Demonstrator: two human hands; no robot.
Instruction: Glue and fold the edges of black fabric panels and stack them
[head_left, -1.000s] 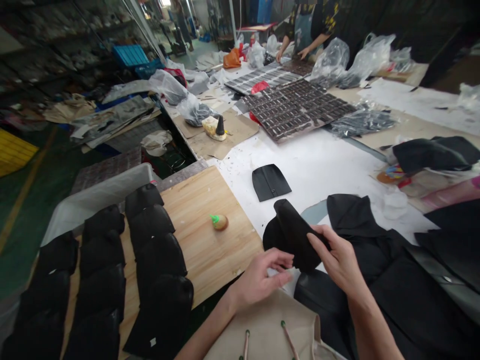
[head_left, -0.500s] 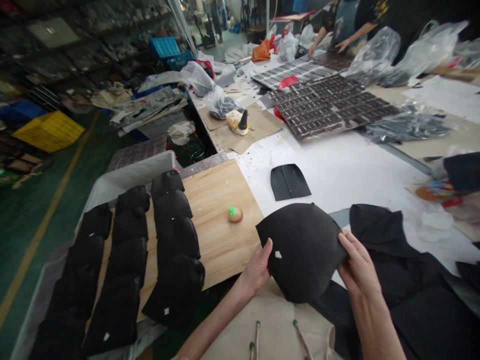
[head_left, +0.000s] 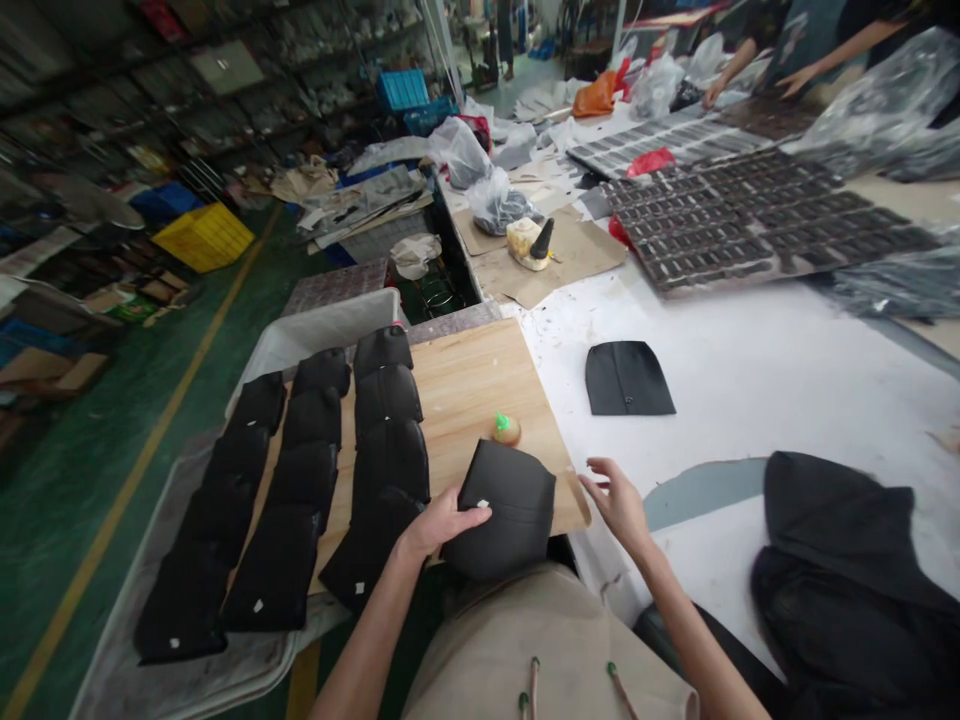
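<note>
Left hand [head_left: 442,522] closed on a black panel [head_left: 517,515], thumb on its upper face next to a pale tab [head_left: 483,504], fingers underneath and hidden. Change over the last half second: panel was spread between both hands off the near right corner of the wooden board [head_left: 465,370]; it has since come leftward over that board's near edge, and the right hand [head_left: 619,503] has let go. Right hand now empty, fingers loosely apart, just off the panel's right side. Reading: left hand alone now governs where the panel sits; right is free. Contact between panel and board: cannot tell. Panel looks smooth, leather-like, dull sheen, faint seam across, probably pliable. Just beyond the left hand and panel: squat amber bottle [head_left: 508,431] with bright green nozzle, resting on pale, straight-grained wood. Left of the left hand: overlapping rows of black pieces [head_left: 386,455], rounded ends, several with white tabs. Beyond the right hand: flat black piece [head_left: 628,378], centre seam, small fitting near one edge, on the white-covered bench [head_left: 720,350]. To the right hand's right: limp, folded black heap [head_left: 840,530].
</note>
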